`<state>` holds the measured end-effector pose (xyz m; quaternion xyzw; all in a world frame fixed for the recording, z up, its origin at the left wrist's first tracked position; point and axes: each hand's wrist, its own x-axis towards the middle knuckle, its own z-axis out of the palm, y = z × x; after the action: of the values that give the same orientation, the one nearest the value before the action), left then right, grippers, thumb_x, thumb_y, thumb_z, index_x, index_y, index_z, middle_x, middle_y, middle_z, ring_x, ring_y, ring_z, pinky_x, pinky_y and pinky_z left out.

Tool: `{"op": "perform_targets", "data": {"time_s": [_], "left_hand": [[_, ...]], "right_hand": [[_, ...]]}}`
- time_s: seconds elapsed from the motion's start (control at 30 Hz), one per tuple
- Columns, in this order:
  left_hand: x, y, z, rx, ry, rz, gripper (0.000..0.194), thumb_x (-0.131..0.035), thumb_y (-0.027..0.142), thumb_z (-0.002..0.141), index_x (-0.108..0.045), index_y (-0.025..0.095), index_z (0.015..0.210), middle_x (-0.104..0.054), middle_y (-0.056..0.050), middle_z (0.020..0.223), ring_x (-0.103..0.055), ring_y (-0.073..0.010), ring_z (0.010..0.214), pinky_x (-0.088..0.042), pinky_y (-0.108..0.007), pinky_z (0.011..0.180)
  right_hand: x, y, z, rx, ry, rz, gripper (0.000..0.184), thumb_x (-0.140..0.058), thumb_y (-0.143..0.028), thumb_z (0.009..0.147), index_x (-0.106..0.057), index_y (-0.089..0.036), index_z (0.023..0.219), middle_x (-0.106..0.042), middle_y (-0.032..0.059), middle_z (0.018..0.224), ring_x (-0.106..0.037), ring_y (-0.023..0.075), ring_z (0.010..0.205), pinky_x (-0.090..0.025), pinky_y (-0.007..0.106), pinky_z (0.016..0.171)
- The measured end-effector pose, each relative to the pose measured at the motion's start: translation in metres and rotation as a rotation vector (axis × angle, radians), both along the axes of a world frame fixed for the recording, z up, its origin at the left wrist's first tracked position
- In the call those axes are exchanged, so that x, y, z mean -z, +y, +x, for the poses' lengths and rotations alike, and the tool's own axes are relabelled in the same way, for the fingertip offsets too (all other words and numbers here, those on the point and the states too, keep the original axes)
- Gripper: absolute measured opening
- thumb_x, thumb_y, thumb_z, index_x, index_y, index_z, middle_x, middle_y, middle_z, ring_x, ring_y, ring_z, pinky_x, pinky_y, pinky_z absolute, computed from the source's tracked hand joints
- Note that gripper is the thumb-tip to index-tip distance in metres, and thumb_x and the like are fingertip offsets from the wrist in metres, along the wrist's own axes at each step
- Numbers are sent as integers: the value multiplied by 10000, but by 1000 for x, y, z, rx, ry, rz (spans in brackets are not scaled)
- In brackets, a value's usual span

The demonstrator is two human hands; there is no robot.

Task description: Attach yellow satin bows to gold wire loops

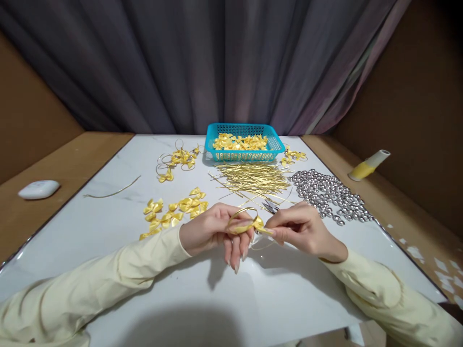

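Yellow bow (258, 223) between the fingers (285, 234)

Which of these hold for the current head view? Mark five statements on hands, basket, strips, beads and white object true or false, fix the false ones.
1. The left hand and right hand both touch one yellow bow. True.
2. The gold strips lie on the near side of the teal basket. True.
3. The teal basket is filled with gold strips. False: it holds small bows.
4. The silver beads lie left of the gold strips. False: the silver beads lie to their right.
5. A white rounded object lies at the far left of the picture. True.
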<state>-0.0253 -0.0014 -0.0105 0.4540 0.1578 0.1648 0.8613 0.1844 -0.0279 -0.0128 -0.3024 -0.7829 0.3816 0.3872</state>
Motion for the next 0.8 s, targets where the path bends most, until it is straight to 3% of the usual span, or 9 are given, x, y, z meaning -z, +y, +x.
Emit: {"op": "perform_targets", "data": {"time_s": [0.4, 0.8], "left_hand": [[-3, 0, 1, -14, 63, 42, 207, -504, 247, 844, -590, 86, 746, -657, -73, 569, -575, -110, 351, -410, -124, 310], [-6, 0, 1, -9, 174, 142, 232, -487, 274, 858, -590, 99, 746, -670, -81, 599, -632, -139, 457, -510, -189, 450]], "right_hand": [[0, 0, 0, 14, -13, 12, 213, -558, -248, 799, -625, -111, 650, -502, -8, 443, -365, 45, 371, -265, 180, 349], [1, 0, 1, -22, 25, 69, 150, -587, -169, 768, -625, -107, 637, -499, -18, 451, -339, 33, 377, -253, 167, 346]]}}
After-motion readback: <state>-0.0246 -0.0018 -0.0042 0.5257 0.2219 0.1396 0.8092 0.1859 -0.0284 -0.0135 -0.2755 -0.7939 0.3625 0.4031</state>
